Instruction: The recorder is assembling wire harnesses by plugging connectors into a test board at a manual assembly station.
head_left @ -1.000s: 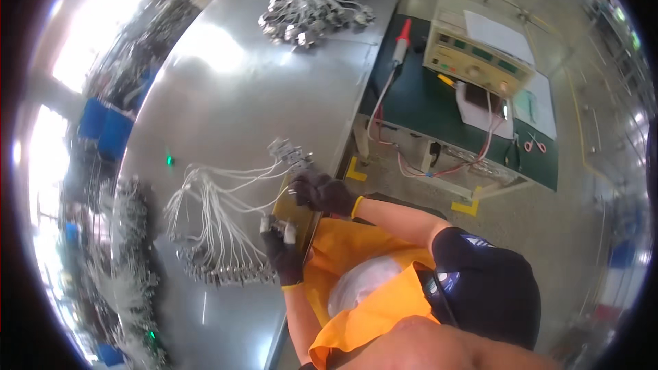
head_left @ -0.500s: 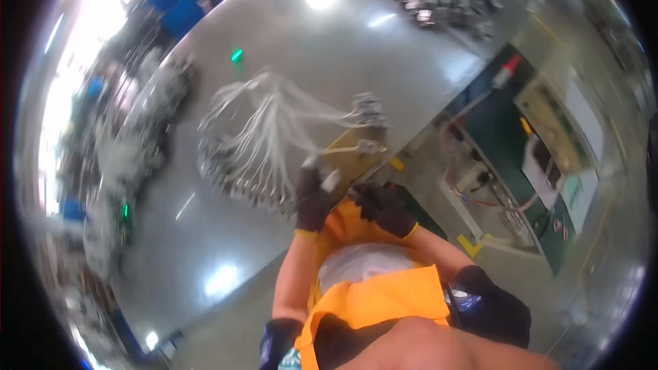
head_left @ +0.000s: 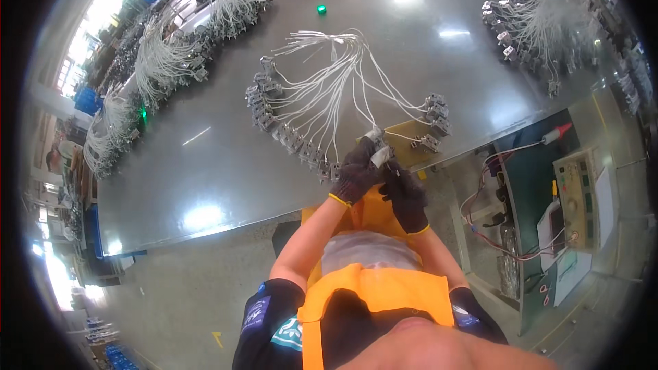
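Both my hands wear dark gloves with yellow cuffs and meet at the table's near edge. My left hand (head_left: 360, 170) is closed, pinching a small metal fitting on a white wire; white patches show at its fingertips and the fitting is mostly covered. Close beside it, my right hand (head_left: 406, 197) has curled fingers against the same spot; what they grip is hidden. Ahead fans a bundle of white wires (head_left: 336, 82), with small silver metal fittings (head_left: 277, 127) in a curved row on the left. Several more fittings (head_left: 436, 113) lie right, near a tan board (head_left: 408, 144).
More wire bundles lie along the table's left side (head_left: 164, 62) and at the far right (head_left: 541, 24). A green side table (head_left: 531, 164) at right holds a control box (head_left: 576, 192), a red-tipped probe (head_left: 556, 133), cables and scissors (head_left: 545, 293).
My right hand has come up from the table edge to my left hand's fingertips. The whole view has swung, so the wire bundle appears farther right, and the blur is gone.
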The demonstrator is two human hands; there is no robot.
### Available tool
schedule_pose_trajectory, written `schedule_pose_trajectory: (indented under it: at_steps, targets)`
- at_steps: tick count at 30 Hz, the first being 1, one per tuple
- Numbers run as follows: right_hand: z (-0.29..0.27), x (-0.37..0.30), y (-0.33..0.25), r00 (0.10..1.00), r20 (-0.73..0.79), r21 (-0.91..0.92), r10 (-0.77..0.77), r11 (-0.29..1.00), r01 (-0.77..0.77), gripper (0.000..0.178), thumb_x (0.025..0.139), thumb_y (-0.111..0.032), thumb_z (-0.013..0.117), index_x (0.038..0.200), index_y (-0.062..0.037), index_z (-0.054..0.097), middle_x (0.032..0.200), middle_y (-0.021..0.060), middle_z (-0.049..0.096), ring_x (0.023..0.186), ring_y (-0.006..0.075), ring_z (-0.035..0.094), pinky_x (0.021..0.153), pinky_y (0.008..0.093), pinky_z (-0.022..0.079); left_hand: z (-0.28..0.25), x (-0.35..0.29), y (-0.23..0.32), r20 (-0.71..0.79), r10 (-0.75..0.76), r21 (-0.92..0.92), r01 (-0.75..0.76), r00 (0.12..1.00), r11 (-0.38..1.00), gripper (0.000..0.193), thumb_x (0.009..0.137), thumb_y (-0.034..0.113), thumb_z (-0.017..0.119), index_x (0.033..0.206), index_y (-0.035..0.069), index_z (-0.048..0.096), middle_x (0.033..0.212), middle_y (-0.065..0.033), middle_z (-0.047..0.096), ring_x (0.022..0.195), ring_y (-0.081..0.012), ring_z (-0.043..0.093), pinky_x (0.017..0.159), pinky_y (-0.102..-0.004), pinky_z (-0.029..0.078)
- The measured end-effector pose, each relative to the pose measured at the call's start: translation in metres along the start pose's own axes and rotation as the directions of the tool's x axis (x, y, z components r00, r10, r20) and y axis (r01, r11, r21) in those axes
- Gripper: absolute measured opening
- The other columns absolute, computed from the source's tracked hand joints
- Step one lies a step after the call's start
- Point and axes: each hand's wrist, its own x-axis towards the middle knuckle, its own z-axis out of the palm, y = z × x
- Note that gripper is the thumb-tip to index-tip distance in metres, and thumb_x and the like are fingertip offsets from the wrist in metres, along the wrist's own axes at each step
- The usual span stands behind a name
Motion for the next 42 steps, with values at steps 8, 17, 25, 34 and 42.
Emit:
schedule_pose_trajectory:
  at_steps: [8,17,25,34,42]
  targets:
    - [-0.006,0.01,0.007,0.952,-0.086,-0.124,-0.293,0.951,0.282,0.019,0.094,-0.009,0.061,0.11,-0.0041,0.068,0.096,0.0053,0.069,0.085,0.0163,0.067,0.072,0.029,0.054,0.009,-0.001,-0.007,-0.036,-0.096,0.235,0.102,0.995,0.967,0.046,0.09,0.023,0.066,0.127,-0.001,0.054,0.115,-0.0212,0.065,0.109,-0.0308,0.063,0.091,-0.0381,0.05]
    - [-0.011,0.009,0.02,0.91,0.277,0.655,0.307,0.633,-0.413,0.013,0.093,-0.011,0.055,0.092,-0.0107,0.068,0.076,0.0033,0.061,0.056,0.0136,0.057,0.048,0.0265,0.047,0.011,-0.008,-0.011,-0.123,0.035,0.276,0.0,0.992,0.961,0.042,0.091,0.022,0.064,0.125,0.0,0.055,0.109,-0.0198,0.066,0.099,-0.0302,0.065,0.087,-0.0371,0.051]
    - [0.011,-0.01,0.012,0.998,-0.049,0.216,-0.039,0.975,0.049,0.025,0.097,-0.03,0.046,0.112,-0.0138,0.059,0.078,0.0029,0.06,0.066,0.0165,0.06,0.055,0.0295,0.05,-0.003,-0.035,0.025,0.008,-0.095,0.195,0.091,0.995,0.976,0.053,0.083,0.02,0.069,0.129,0.001,0.05,0.117,-0.0222,0.059,0.108,-0.0376,0.057,0.094,-0.0437,0.044]
    - [0.055,-0.016,0.031,0.989,0.136,0.69,-0.061,0.722,-0.051,0.036,0.093,-0.019,0.061,0.127,-0.0051,0.057,0.105,0.0084,0.065,0.087,0.0142,0.064,0.08,0.0299,0.052,-0.107,-0.031,-0.003,0.577,0.239,0.765,-0.619,0.781,0.177,0.061,0.087,0.031,0.065,0.138,0.001,0.047,0.13,-0.0187,0.056,0.119,-0.0356,0.052,0.111,-0.0531,0.028]
    - [0.014,-0.018,-0.009,0.999,0.039,0.088,0.023,0.996,-0.026,0.031,0.093,-0.026,0.059,0.12,-0.0097,0.062,0.105,0.0148,0.067,0.098,0.0288,0.064,0.084,0.039,0.049,-0.072,-0.044,-0.031,0.489,0.289,0.758,-0.565,0.823,0.325,0.064,0.088,0.057,0.057,0.129,0.009,0.058,0.109,-0.0171,0.064,0.098,-0.0374,0.058,0.09,-0.0503,0.041]
